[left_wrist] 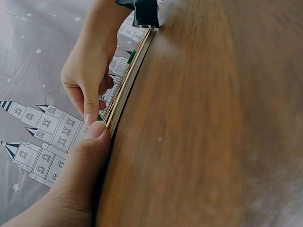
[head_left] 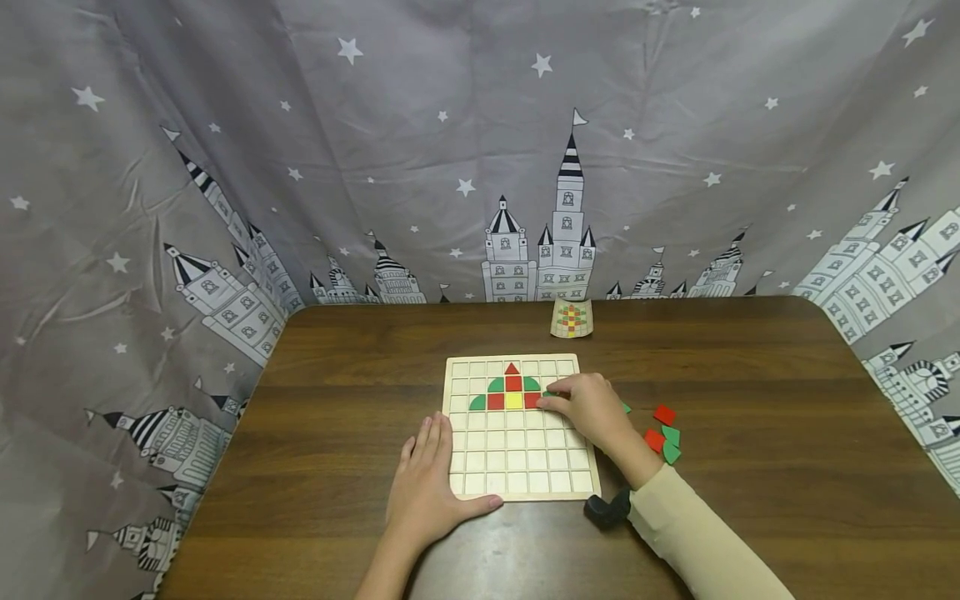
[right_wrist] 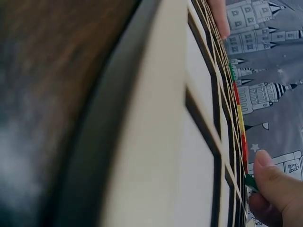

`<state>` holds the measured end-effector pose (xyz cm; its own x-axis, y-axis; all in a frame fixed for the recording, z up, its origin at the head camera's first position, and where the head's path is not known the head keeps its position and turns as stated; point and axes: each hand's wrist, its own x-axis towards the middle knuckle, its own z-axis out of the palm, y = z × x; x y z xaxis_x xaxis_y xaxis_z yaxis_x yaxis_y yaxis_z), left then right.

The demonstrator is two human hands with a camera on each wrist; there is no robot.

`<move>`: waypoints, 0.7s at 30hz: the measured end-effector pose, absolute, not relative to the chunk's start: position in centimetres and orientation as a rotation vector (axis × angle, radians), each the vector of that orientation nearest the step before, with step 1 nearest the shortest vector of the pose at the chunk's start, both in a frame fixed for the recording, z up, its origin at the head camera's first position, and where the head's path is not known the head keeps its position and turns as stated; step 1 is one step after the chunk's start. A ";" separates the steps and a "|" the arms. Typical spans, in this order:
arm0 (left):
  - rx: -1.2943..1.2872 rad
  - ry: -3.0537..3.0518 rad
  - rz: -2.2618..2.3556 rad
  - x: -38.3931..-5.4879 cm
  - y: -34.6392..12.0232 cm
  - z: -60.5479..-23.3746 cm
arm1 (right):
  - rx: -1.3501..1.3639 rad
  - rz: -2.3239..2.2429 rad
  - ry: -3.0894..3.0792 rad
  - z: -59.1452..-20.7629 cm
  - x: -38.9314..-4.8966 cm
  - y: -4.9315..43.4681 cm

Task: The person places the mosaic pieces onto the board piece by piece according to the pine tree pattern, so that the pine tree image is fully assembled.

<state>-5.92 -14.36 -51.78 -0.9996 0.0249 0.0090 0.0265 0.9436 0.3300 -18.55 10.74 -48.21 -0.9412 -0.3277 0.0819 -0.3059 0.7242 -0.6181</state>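
Note:
A pale wooden grid board (head_left: pixel 517 460) lies on the brown table. Coloured tiles fill some upper cells: a red triangle (head_left: pixel 512 369) on top, red squares (head_left: pixel 496 402), a yellow square (head_left: pixel 513 401) and green rounded pieces (head_left: pixel 477 403). My left hand (head_left: pixel 423 492) rests against the board's lower left corner, fingers straight along the left side and thumb by the near edge. Over the right part of the board, my right hand (head_left: pixel 596 410) pinches a green piece (right_wrist: pixel 251 181) between thumb and fingers, beside the right red square. Its exact shape is mostly hidden.
Loose red tiles (head_left: pixel 664 414) and green tiles (head_left: pixel 671 452) lie right of the board, near my right forearm. A small pattern card (head_left: pixel 572 320) stands at the table's back edge. A grey curtain (head_left: pixel 465 100) with castles hangs behind. A black wrist device (head_left: pixel 607 509) hangs by the right sleeve.

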 end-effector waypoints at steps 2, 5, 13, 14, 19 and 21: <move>-0.042 -3.092 -0.524 -5.9 -14.4 -51.8 | -0.553 -0.987 2.893 -48.2 -18.5 10.7; -0.042 -3.087 -0.525 -5.9 -14.4 -51.8 | -0.574 -0.904 2.900 -48.0 -18.4 10.8; -0.041 -3.079 -0.528 -5.9 -14.4 -52.0 | -0.589 -0.747 2.889 -47.5 -18.1 11.1; -0.042 -3.078 -0.530 -5.9 -14.4 -52.0 | -0.591 -0.749 2.891 -47.5 -18.1 11.1; -0.041 -3.078 -0.529 -5.9 -14.4 -52.0 | -0.580 -0.787 2.876 -47.6 -18.0 11.3; -0.042 -3.075 -0.526 -5.9 -14.4 -52.0 | -0.579 -0.796 2.872 -47.7 -17.9 11.4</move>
